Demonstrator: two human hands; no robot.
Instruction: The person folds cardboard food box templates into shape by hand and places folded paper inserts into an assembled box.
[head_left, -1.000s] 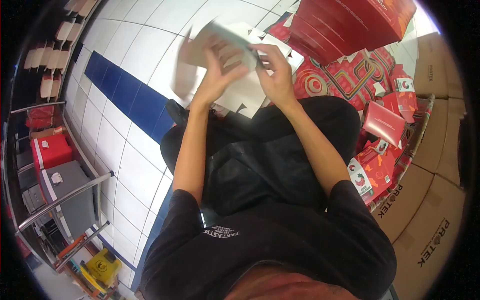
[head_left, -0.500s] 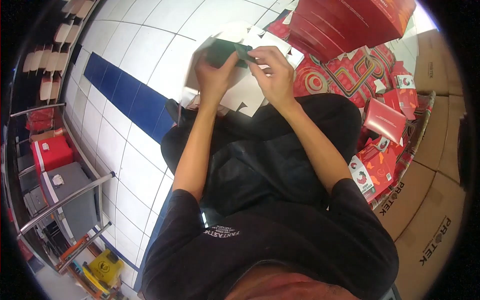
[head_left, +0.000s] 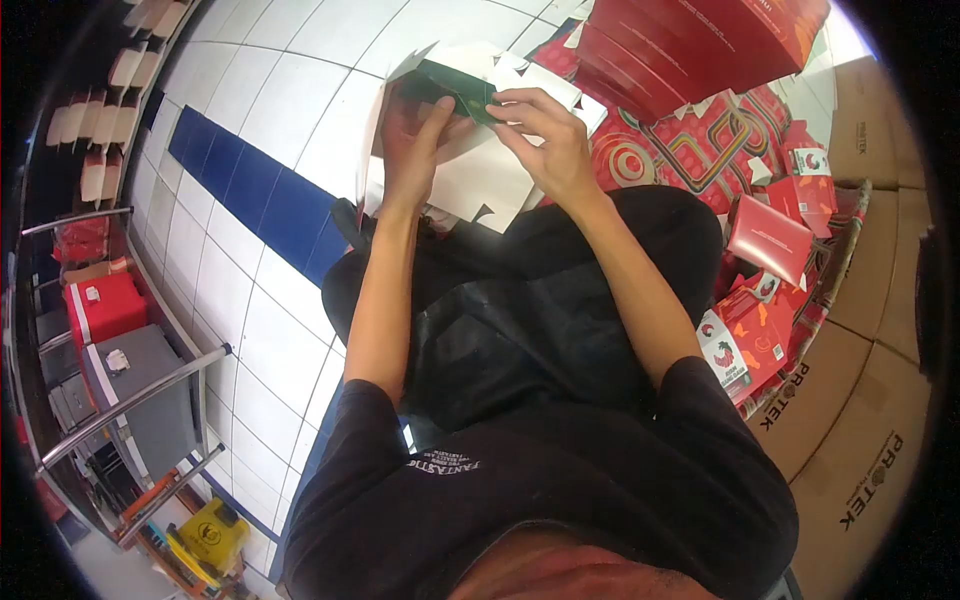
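A dark green, flat folded piece (head_left: 462,90), perhaps card or a small box, is between my hands. My left hand (head_left: 412,150) grips its left side, with the thumb on top and the other fingers partly hidden. At the right edge, my right hand (head_left: 552,150) pinches it between thumb and bent fingers. Beneath and around both hands lies a white cardboard blank (head_left: 475,185) with cut tabs. Its left panel stands up beside my left hand. My crossed legs in black trousers are just below.
Large red boxes (head_left: 690,50) stand at the upper right on a patterned red mat (head_left: 665,150). Smaller red packs (head_left: 770,240) lie to the right, beside brown cartons (head_left: 820,400). On the left, a metal rack (head_left: 150,385) holds red and grey cases.
The green piece now lies flatter and more of it shows. My left hand has moved slightly left, with its thumb farther from my right fingers.
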